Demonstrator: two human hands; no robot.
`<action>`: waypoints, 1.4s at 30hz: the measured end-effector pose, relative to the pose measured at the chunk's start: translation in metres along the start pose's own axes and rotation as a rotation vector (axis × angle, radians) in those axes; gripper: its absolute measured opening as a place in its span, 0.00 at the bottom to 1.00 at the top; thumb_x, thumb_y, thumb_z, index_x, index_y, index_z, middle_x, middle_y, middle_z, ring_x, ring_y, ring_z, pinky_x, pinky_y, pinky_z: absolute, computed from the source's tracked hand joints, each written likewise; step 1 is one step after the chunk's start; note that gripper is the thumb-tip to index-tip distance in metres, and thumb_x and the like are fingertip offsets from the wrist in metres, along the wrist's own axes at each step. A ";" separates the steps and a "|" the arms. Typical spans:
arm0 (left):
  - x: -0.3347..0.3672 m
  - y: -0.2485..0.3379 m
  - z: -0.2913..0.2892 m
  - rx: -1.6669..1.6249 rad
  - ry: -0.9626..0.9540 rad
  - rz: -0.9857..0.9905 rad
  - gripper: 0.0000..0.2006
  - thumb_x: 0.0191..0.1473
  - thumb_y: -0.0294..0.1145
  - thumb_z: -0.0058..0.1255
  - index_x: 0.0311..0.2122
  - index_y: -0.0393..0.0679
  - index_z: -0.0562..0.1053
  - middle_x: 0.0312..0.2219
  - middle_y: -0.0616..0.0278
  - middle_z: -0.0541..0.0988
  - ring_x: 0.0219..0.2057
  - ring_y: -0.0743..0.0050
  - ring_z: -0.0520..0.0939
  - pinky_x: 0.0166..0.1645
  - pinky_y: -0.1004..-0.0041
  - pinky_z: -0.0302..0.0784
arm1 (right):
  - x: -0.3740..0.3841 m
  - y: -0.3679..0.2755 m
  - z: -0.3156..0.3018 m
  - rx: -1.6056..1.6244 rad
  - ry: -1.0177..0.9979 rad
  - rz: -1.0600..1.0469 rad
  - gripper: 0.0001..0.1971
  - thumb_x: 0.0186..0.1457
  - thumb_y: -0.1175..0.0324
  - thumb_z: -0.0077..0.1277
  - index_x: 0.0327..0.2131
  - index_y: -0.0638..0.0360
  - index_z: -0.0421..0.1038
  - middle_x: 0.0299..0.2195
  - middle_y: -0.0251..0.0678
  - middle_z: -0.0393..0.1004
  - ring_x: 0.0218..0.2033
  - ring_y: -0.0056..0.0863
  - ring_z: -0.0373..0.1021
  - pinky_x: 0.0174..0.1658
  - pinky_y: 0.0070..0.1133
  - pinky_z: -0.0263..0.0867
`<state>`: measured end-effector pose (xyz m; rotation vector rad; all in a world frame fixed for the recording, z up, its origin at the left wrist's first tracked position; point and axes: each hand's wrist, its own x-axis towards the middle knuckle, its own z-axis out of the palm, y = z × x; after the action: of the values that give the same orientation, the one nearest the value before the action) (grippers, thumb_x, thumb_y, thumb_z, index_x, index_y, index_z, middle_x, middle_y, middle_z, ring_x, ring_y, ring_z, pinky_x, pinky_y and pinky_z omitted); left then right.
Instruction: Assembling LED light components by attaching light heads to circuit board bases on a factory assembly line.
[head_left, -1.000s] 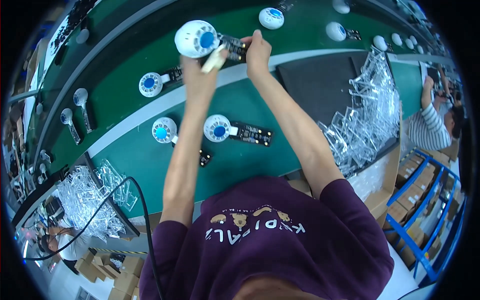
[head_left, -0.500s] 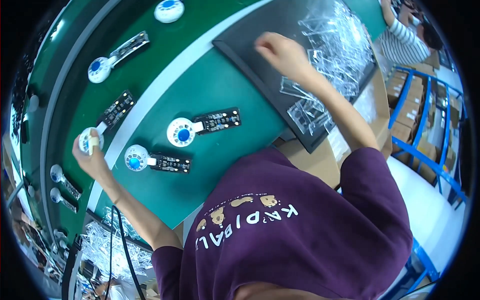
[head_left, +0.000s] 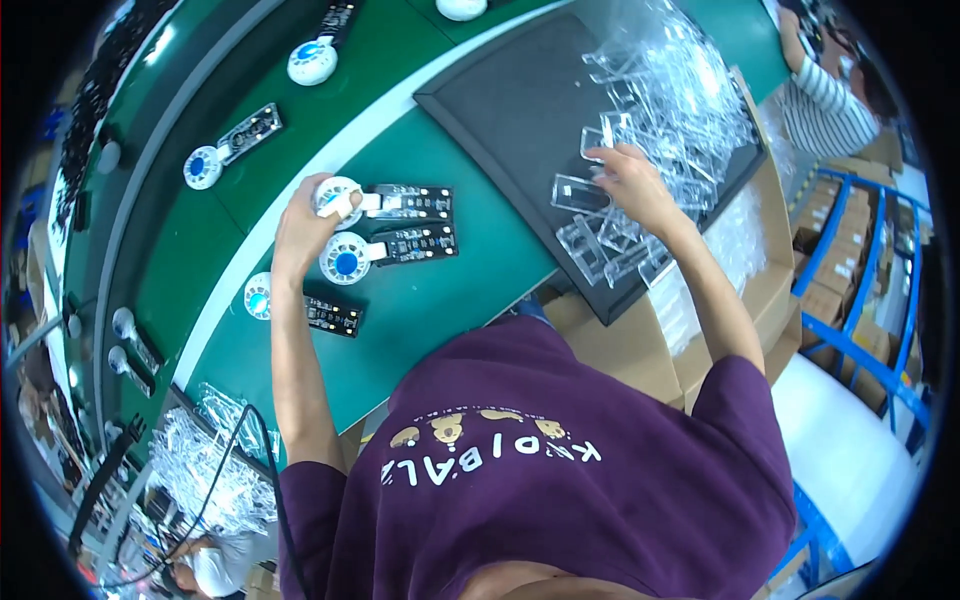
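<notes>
On the green tabletop, the left hand is closed around a white round unit with a black circuit board, just above a second such unit with a blue centre. To the right, the right hand rests with loosely spread fingers on the clear plastic pieces heaped on the dark mat, pinching nothing clearly. Judging from this, a firm grip on the round body, not the board, serves best while one single clear piece is separated from the pile.
</notes>
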<state>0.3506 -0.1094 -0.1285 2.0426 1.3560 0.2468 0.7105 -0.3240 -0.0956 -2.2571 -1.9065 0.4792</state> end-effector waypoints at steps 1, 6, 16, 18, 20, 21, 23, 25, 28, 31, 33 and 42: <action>0.000 -0.002 -0.002 0.093 0.082 0.035 0.32 0.41 0.53 0.57 0.46 0.38 0.67 0.32 0.54 0.76 0.32 0.61 0.78 0.41 0.69 0.70 | 0.002 -0.002 -0.011 0.018 0.010 0.048 0.18 0.46 0.72 0.49 0.44 0.60 0.65 0.31 0.42 0.69 0.36 0.41 0.67 0.42 0.30 0.63; 0.063 0.019 -0.013 -0.288 0.362 -0.220 0.38 0.42 0.57 0.55 0.49 0.32 0.64 0.34 0.49 0.74 0.28 0.67 0.79 0.28 0.72 0.74 | 0.079 -0.023 -0.008 0.292 0.285 0.088 0.15 0.49 0.74 0.43 0.43 0.60 0.65 0.36 0.47 0.71 0.38 0.42 0.69 0.43 0.29 0.63; 0.161 -0.024 0.007 -0.928 0.199 -0.551 0.37 0.39 0.52 0.61 0.46 0.30 0.62 0.32 0.49 0.74 0.29 0.65 0.78 0.30 0.75 0.74 | 0.135 -0.016 0.009 -0.058 0.234 0.071 0.20 0.52 0.70 0.42 0.50 0.61 0.58 0.49 0.43 0.64 0.51 0.41 0.61 0.50 0.29 0.61; 0.148 -0.010 0.011 -0.529 0.443 -0.395 0.37 0.38 0.49 0.62 0.46 0.31 0.63 0.33 0.50 0.74 0.32 0.65 0.77 0.34 0.76 0.73 | 0.128 0.005 -0.004 -0.375 0.108 -0.487 0.22 0.51 0.72 0.42 0.51 0.58 0.58 0.51 0.40 0.62 0.53 0.37 0.58 0.54 0.29 0.57; 0.137 0.006 0.009 -0.327 0.554 -0.319 0.37 0.37 0.48 0.63 0.46 0.31 0.63 0.33 0.51 0.73 0.34 0.65 0.77 0.36 0.76 0.73 | 0.125 0.023 -0.006 -0.527 0.037 -0.774 0.23 0.50 0.72 0.42 0.52 0.57 0.58 0.52 0.39 0.60 0.55 0.36 0.57 0.55 0.29 0.55; 0.133 0.012 0.004 -0.235 0.609 -0.212 0.36 0.38 0.48 0.63 0.46 0.31 0.63 0.34 0.52 0.73 0.35 0.66 0.76 0.37 0.76 0.72 | 0.125 0.029 -0.002 -0.504 -0.008 -0.830 0.23 0.49 0.73 0.42 0.52 0.57 0.58 0.52 0.38 0.60 0.55 0.34 0.57 0.57 0.29 0.53; 0.126 0.022 -0.008 -0.039 0.722 -0.003 0.35 0.38 0.47 0.63 0.46 0.32 0.64 0.35 0.55 0.73 0.35 0.67 0.75 0.39 0.77 0.70 | 0.127 0.037 0.004 -0.454 -0.093 -0.955 0.23 0.48 0.75 0.41 0.51 0.56 0.59 0.52 0.36 0.61 0.55 0.32 0.57 0.59 0.28 0.50; 0.123 0.026 -0.018 -0.221 0.735 0.005 0.34 0.39 0.46 0.63 0.46 0.33 0.64 0.35 0.57 0.73 0.35 0.69 0.75 0.38 0.77 0.70 | 0.130 0.042 0.002 -0.405 -0.076 -0.955 0.23 0.48 0.76 0.42 0.51 0.57 0.60 0.50 0.38 0.63 0.53 0.32 0.59 0.57 0.29 0.52; 0.112 0.031 -0.027 -0.592 0.742 0.040 0.32 0.40 0.44 0.63 0.46 0.35 0.64 0.35 0.59 0.73 0.34 0.72 0.75 0.36 0.77 0.70 | 0.132 0.031 0.002 -0.308 -0.054 -0.939 0.23 0.48 0.77 0.42 0.51 0.58 0.60 0.46 0.40 0.67 0.48 0.33 0.64 0.54 0.29 0.57; 0.086 0.045 -0.031 -1.127 0.667 -0.069 0.29 0.41 0.43 0.62 0.45 0.38 0.66 0.34 0.61 0.74 0.34 0.76 0.75 0.35 0.78 0.69 | 0.123 -0.006 0.005 0.277 -0.040 -0.362 0.21 0.51 0.77 0.40 0.51 0.59 0.61 0.36 0.44 0.71 0.38 0.38 0.69 0.45 0.32 0.63; 0.071 0.055 -0.032 -1.141 0.644 -0.095 0.29 0.41 0.43 0.62 0.45 0.38 0.66 0.34 0.62 0.74 0.34 0.77 0.74 0.35 0.78 0.69 | 0.121 -0.059 -0.003 0.375 0.133 -0.266 0.21 0.51 0.75 0.41 0.51 0.59 0.60 0.31 0.44 0.71 0.33 0.40 0.70 0.41 0.33 0.64; 0.019 0.091 -0.034 -1.196 0.522 -0.157 0.28 0.41 0.46 0.61 0.44 0.40 0.66 0.34 0.64 0.73 0.32 0.81 0.73 0.32 0.77 0.67 | 0.104 -0.211 0.007 0.323 0.363 -0.247 0.26 0.49 0.62 0.52 0.51 0.59 0.61 0.35 0.45 0.64 0.35 0.41 0.65 0.35 0.33 0.63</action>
<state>0.4107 -0.1004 -0.0498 0.8740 1.1603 1.2372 0.5261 -0.1840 -0.0506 -1.7398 -1.7435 0.2918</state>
